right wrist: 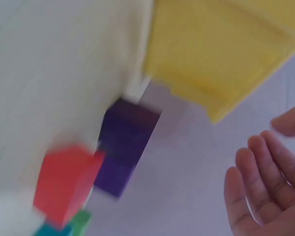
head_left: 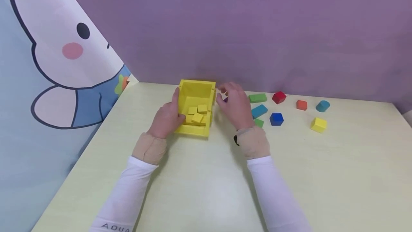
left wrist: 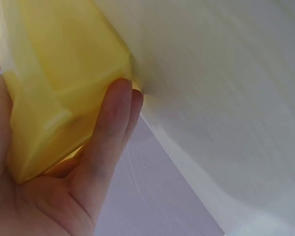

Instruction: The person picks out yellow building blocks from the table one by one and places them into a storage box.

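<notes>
My left hand (head_left: 165, 117) grips the left side of a yellow plastic box (head_left: 193, 130), its thumb near the front corner. Inside the box lie three small yellow pieces (head_left: 197, 117). In the left wrist view the fingers (left wrist: 110, 123) press along the box's outer wall. Just right of the box, my right hand (head_left: 237, 106) hovers with fingers loosely bent and apart. Nothing shows between those fingers in the right wrist view. A purple block (right wrist: 125, 142) stands by the box, mostly hidden under the right hand in the head view.
Right of the right hand lie a green block (head_left: 257, 98), a light blue block (head_left: 259, 111), a red block (head_left: 279, 97), a dark blue cube (head_left: 276, 119), an orange cube (head_left: 301, 105), a teal cylinder (head_left: 323, 106) and a yellow block (head_left: 318, 125). A purple wall (head_left: 241, 28) borders the table's far edge.
</notes>
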The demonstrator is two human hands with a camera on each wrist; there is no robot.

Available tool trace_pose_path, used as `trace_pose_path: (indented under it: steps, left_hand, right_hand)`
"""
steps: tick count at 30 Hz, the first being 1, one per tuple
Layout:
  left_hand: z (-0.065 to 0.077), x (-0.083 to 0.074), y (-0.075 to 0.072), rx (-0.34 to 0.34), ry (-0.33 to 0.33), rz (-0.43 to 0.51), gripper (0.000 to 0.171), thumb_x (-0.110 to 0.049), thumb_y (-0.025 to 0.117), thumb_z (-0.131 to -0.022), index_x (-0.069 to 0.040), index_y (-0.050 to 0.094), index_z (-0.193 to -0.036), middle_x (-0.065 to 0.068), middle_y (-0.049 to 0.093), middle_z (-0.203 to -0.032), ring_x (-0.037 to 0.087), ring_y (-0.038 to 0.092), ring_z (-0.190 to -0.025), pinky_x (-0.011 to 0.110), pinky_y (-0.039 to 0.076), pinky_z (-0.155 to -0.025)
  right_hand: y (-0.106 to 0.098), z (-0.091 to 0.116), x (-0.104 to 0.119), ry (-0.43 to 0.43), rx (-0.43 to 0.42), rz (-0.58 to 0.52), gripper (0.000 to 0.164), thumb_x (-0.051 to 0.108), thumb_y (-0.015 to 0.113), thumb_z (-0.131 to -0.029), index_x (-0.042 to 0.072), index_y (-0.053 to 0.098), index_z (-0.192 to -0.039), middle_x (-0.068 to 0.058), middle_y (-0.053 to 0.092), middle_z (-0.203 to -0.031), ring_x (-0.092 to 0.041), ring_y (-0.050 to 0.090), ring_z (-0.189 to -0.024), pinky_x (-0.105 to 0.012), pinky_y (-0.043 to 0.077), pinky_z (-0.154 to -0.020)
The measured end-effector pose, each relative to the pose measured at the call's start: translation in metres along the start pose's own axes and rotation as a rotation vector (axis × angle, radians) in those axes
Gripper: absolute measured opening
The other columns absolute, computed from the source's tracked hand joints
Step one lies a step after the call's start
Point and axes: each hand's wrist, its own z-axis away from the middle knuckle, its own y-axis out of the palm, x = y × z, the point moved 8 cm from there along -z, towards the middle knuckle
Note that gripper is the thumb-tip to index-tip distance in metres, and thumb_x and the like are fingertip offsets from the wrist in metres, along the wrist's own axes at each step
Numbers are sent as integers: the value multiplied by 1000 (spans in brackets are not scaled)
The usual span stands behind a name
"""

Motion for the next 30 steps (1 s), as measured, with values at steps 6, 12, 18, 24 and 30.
trace_pose_path:
  steps: [6,12,18,24,30]
  left_hand:
    - [0,2,1,3,-5,9,93,-13,58,-72,-4,4,-147,10,52,-67,25,48,-56,39,40,-55]
    - [-1,1,3,17,-11,19,92,-14,57,-73,-7,3,-147,9,51,-66,25,47,-55,37,39,-54]
    - [0,1,0,8,-15,3,91,-14,57,-74,-6,4,-147,10,52,-68,25,48,-57,39,40,-56]
    - [0,1,1,21,-25,7,91,-14,56,-75,-6,3,-147,9,52,-67,24,47,-56,37,40,-56]
    - [0,2,2,32,-35,12,91,-14,55,-75,-8,0,-148,8,51,-66,24,47,-56,36,39,-55]
  right_hand:
    - [-22,12,-19,71,-5,57,30,35,56,-85,14,63,-105,0,57,-100,-17,50,-96,-31,44,-83]
    - [-56,27,-37,36,-77,104,30,33,57,-85,10,64,-102,-4,60,-97,-22,52,-93,-37,45,-77]
    - [-79,37,-56,-2,-120,157,28,28,59,-83,7,65,-100,-7,60,-94,-23,52,-92,-39,46,-73]
    - [-89,45,-73,25,-111,181,26,27,58,-83,7,63,-99,-7,58,-93,-23,51,-87,-39,45,-69]
    - [-100,52,-87,59,-123,211,26,26,56,-84,5,63,-97,-10,60,-91,-25,51,-88,-41,45,-66]
